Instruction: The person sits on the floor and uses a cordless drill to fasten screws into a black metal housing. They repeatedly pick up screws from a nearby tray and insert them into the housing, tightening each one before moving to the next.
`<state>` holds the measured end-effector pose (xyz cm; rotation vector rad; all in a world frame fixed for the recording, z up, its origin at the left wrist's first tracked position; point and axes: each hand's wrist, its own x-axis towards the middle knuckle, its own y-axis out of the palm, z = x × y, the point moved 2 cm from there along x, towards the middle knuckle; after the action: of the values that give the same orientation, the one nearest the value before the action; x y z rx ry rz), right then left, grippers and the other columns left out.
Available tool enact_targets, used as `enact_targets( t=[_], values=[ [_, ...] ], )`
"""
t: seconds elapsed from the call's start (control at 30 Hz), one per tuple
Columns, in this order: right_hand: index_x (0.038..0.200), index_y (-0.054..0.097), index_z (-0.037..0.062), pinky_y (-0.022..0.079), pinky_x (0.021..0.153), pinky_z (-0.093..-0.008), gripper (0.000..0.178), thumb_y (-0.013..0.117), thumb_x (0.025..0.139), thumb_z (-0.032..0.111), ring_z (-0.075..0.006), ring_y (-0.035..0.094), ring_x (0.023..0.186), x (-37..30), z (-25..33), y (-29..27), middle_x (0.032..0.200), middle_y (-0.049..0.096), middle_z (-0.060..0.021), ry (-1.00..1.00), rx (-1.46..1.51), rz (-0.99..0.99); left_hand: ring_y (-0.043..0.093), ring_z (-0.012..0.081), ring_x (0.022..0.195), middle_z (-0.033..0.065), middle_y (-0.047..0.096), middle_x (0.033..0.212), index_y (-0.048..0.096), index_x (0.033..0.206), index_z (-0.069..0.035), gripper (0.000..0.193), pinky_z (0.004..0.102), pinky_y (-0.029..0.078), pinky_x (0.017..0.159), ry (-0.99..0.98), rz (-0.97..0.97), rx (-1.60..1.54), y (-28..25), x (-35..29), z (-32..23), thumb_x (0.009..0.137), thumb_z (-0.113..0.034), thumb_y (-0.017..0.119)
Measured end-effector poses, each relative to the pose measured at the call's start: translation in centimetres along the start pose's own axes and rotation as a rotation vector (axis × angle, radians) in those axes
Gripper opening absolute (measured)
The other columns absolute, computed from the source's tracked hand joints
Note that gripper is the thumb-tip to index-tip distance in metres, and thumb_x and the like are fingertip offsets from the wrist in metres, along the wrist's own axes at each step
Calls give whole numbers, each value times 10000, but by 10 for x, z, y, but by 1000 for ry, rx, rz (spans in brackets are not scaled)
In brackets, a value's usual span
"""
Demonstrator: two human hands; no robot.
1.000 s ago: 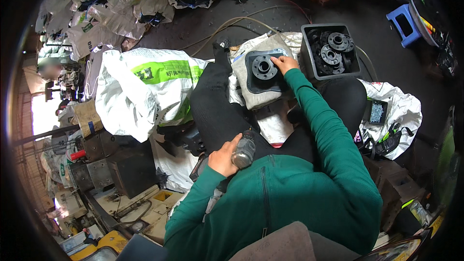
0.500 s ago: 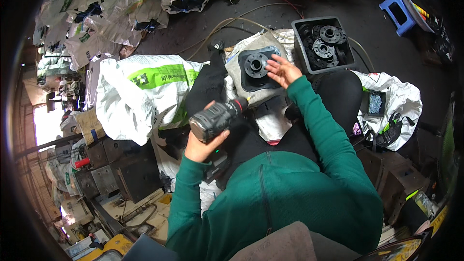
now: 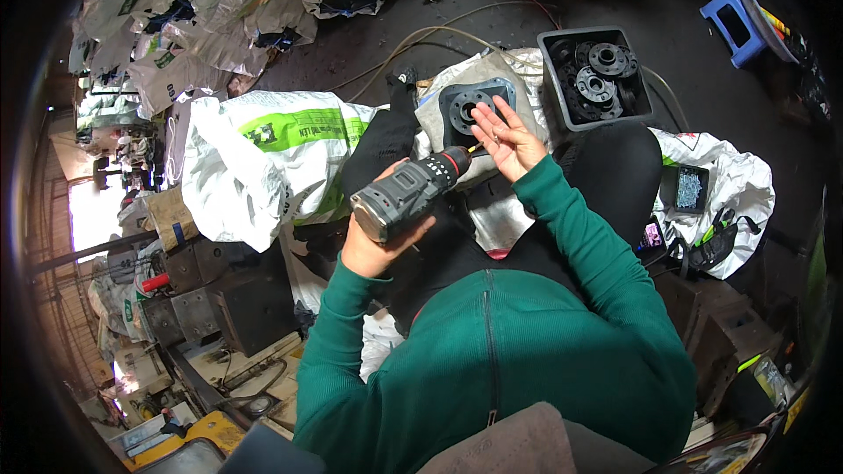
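Note:
My left hand (image 3: 373,250) is wrapped round a black and grey cordless drill (image 3: 408,195). Its red-ringed chuck and short bit point up and to the right. My right hand (image 3: 511,142) hovers just beyond the bit, palm up with fingers stretched out; whether some small item lies in it is too fine to make out. Beneath its fingertips, a dark round flange with holes (image 3: 463,108) sits on a square grey plate (image 3: 500,88). The plate rests on pale cloth (image 3: 428,129) between my legs. My right hand hides part of the flange.
A black crate (image 3: 551,88) holding several similar flanges (image 3: 606,59) stands beyond my right knee. On a white sack at right is a small box of screws (image 3: 691,189). A white and green sack (image 3: 255,167) lies at left. A hose (image 3: 399,46) crosses the floor near a blue stool (image 3: 733,26).
The drill has moved right and slightly up, closer to my right hand. My right hand has dropped a little, to just beyond the bit, with its fingers now over the flange's right side.

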<state>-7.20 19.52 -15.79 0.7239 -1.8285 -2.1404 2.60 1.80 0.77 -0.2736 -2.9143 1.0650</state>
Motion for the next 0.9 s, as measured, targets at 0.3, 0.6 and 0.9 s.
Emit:
enact_targets(
  t=[0.3, 0.6, 0.9],
  values=[
    [1338, 338, 53, 375, 1038, -390, 506, 349, 857, -106, -286, 375, 1267, 4, -13, 4, 1346, 387, -156, -3, 113, -41, 600, 214, 1003, 106, 598, 1124, 455, 1248, -19, 651, 294, 461, 866, 6, 0, 182, 14, 5, -1, 682, -158, 745],
    [1297, 393, 57, 418, 1001, -349, 448, 376, 872, -84, -254, 408, 1245, 7, -19, 0, 1318, 428, -126, 32, 218, -78, 593, 231, 1028, 120, 513, 1255, 560, 1134, -37, 467, 300, 464, 876, 93, -1, 347, 14, 4, -2, 706, -141, 715],
    [1271, 392, 56, 445, 955, -384, 396, 410, 887, -39, -255, 434, 1218, 11, -24, -8, 1294, 428, -129, 40, 193, -157, 590, 260, 1029, 119, 509, 1266, 562, 1122, -53, 436, 327, 481, 855, -7, 9, 224, 20, 5, -8, 699, -49, 667]
  ],
)
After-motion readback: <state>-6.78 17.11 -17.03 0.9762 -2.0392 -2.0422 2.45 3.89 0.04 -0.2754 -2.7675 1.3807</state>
